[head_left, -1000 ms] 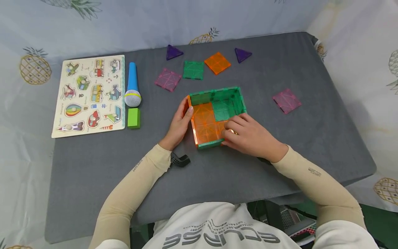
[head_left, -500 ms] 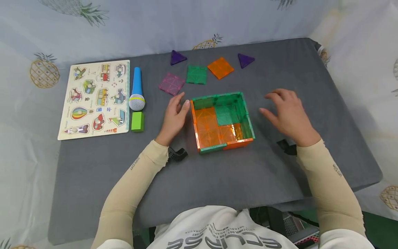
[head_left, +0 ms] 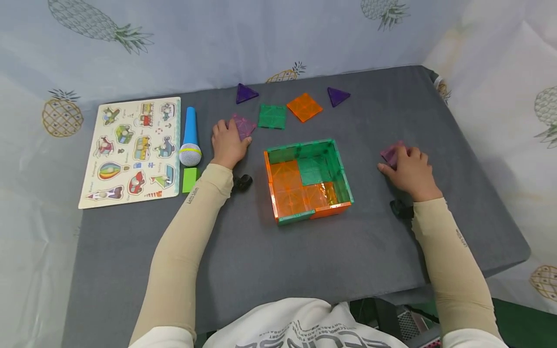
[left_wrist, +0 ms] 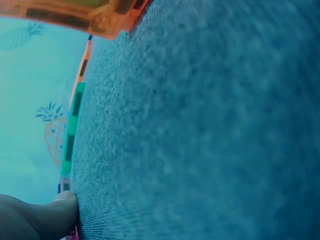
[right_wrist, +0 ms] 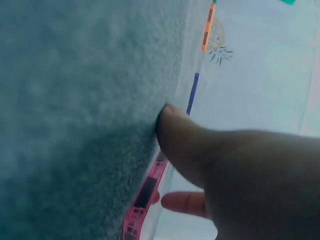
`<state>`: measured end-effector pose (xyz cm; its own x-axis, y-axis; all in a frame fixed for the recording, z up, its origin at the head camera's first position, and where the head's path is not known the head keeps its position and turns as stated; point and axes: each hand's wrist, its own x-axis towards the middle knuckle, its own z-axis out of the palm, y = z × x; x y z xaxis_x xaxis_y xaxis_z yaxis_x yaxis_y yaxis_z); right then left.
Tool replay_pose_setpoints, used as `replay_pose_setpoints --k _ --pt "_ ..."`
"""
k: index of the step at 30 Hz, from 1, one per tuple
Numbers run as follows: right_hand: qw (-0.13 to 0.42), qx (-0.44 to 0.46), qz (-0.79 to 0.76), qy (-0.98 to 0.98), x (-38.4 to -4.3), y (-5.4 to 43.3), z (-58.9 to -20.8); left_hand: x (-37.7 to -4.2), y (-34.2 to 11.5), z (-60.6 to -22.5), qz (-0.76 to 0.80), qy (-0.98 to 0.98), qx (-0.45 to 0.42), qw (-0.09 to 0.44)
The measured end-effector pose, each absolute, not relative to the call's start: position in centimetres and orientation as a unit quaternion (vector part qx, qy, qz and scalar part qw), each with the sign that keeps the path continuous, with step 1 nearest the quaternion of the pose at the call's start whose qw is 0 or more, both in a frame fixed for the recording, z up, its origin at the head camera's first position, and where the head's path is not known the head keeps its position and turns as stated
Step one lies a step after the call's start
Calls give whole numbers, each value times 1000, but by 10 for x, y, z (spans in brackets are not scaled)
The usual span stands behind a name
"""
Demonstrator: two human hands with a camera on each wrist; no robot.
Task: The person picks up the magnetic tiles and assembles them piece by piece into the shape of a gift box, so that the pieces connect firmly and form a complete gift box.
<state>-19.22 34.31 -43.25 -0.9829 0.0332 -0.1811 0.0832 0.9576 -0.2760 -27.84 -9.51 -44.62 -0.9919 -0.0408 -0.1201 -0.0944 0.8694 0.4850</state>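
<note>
A pink square magnetic tile [head_left: 244,126] lies flat behind the box, partly covered by my left hand [head_left: 228,146]. In the left wrist view, the thumb [left_wrist: 62,215] overlaps that tile's edge. At the right, my right hand [head_left: 409,174] spans another pink tile [head_left: 390,153], with its thumb near the left corner and fingers over the far side. The right wrist view shows this tile's edge [right_wrist: 145,197] still low on the cloth. Between the hands stands an open-topped box [head_left: 344,171] of green and orange magnetic tiles, touched by neither.
Along the back lie a green square tile [head_left: 272,117], an orange tile [head_left: 304,107] and purple triangles [head_left: 246,93]. On the left are a wooden vehicle puzzle [head_left: 130,150], a blue toy microphone [head_left: 190,135] and a green block [head_left: 190,180]. Grey cloth [head_left: 313,261] covers the table.
Both hands have left the box. My left hand has moved back and left onto one pink tile, my right hand rightward onto the other. Both tiles appear unmoved.
</note>
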Motion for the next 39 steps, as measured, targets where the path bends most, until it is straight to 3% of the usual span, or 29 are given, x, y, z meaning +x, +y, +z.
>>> replay_pose_setpoints --k 9,17,22,28,39 --pt "26 39 -140 989 -206 339 -424 -260 -101 -429 270 963 9 24" --pt "12 14 -206 978 -201 302 -382 -226 -79 -382 324 934 154 11" --pt "-13 -94 -219 971 -177 264 -344 -208 -57 -370 322 918 229 29" --pt "-16 -212 -208 955 -162 237 -335 -204 -47 -376 282 913 294 28" --pt "10 -317 -192 929 -195 238 -347 -206 -48 -378 261 903 331 78"
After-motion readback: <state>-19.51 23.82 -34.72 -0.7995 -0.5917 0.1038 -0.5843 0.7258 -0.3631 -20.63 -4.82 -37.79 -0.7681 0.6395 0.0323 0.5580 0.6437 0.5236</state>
